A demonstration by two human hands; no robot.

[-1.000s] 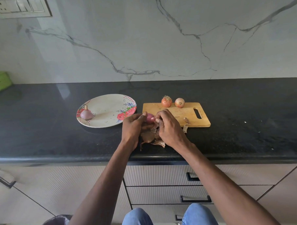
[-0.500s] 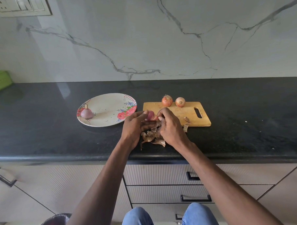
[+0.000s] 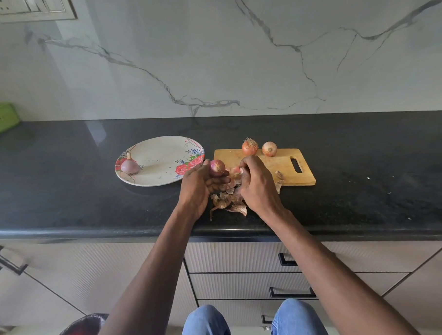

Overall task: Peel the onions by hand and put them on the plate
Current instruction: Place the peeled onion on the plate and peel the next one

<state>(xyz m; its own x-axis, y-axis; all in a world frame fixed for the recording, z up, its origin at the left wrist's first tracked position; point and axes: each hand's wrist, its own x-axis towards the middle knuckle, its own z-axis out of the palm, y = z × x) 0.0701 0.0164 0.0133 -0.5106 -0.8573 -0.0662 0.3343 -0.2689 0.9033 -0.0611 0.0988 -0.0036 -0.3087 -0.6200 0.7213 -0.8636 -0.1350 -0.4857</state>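
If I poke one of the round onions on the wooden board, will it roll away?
Probably a little. The two unpeeled onions are round and stand loose on the flat cutting board, which has no rim, so a poke would likely send one off the back edge. Their dry papery skin also looks apt to flake.

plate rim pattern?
Red roses with blue specks on the round white plate; head view.

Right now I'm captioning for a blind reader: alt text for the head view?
The left hand holds a peeled onion while the right hand pulls skin away over a pile of peels. One peeled onion lies on the plate.
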